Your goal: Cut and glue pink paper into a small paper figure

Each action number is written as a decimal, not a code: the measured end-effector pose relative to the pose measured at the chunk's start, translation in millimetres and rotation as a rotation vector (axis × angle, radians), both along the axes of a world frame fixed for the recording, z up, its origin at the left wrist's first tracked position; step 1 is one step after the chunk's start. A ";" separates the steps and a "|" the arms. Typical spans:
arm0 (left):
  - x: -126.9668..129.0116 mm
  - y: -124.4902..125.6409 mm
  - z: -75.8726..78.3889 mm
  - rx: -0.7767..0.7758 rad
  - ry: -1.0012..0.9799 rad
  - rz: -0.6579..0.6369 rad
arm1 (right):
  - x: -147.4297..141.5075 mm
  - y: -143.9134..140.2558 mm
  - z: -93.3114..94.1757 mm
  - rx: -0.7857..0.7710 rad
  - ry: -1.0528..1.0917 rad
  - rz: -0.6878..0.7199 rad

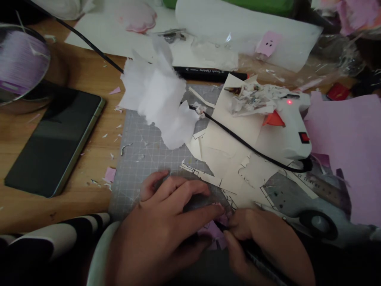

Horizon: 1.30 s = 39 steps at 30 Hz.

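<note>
At the bottom of the view, my left hand (166, 222) rests on the cutting mat (160, 155). Its index finger and thumb sit around a small pink paper piece (216, 234) and steady it. My right hand (262, 234) is closed round a slim black pen (258, 260), whose dark tip points at that paper. The hands partly cover the paper, so its full shape is hidden. Beside my right hand lie scissors (315, 224) with dark-rimmed handles.
A white glue gun (294, 123) with a lit red light lies on cream paper (226, 147), its black cord (238, 137) crossing the mat. Crumpled white tissue (160, 95), a black marker (205, 74), a phone (56, 139), pink sheets (342, 159) and a tub (24, 63) surround it.
</note>
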<state>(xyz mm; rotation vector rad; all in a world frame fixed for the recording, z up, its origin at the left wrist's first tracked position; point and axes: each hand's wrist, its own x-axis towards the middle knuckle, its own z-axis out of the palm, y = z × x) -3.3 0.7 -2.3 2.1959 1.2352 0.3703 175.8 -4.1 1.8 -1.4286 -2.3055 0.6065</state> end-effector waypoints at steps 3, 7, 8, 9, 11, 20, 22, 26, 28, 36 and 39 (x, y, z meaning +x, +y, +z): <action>-0.1 -0.8 0.1 -0.001 -0.003 0.001 | 0.4 -0.2 0.5 -0.022 -0.019 -0.001; -0.2 -1.1 -1.2 0.013 -0.010 0.000 | 0.2 -0.1 0.0 -0.029 -0.003 0.032; -0.1 -1.0 -1.5 0.013 -0.009 -0.001 | -0.2 0.2 -0.2 -0.026 -0.010 0.029; -0.1 -1.0 -1.6 0.012 -0.006 -0.003 | -0.7 0.6 -0.4 -0.022 -0.021 0.020; 0.0 -1.0 -1.2 0.010 0.001 -0.004 | -1.5 1.3 -0.5 -0.017 -0.035 0.010; 0.2 -0.3 0.4 0.004 -0.003 0.004 | 1.9 -2.8 -1.8 -0.064 -0.027 0.013; 0.4 0.2 0.0 0.007 -0.002 0.002 | 0.3 -1.6 -2.1 -0.047 -0.005 0.014; 0.3 0.3 0.1 0.005 -0.006 0.004 | -2.3 1.3 -1.3 -0.029 0.003 0.015; 0.1 0.2 0.5 0.000 -0.006 0.004 | -2.4 1.5 -0.7 -0.021 0.005 0.011; -0.4 0.0 0.5 0.000 -0.002 -0.001 | -3.0 0.4 -1.1 -0.019 0.034 0.014; 0.1 0.2 0.4 -0.013 -0.007 -0.004 | -2.5 -0.2 -0.9 -0.017 0.042 0.041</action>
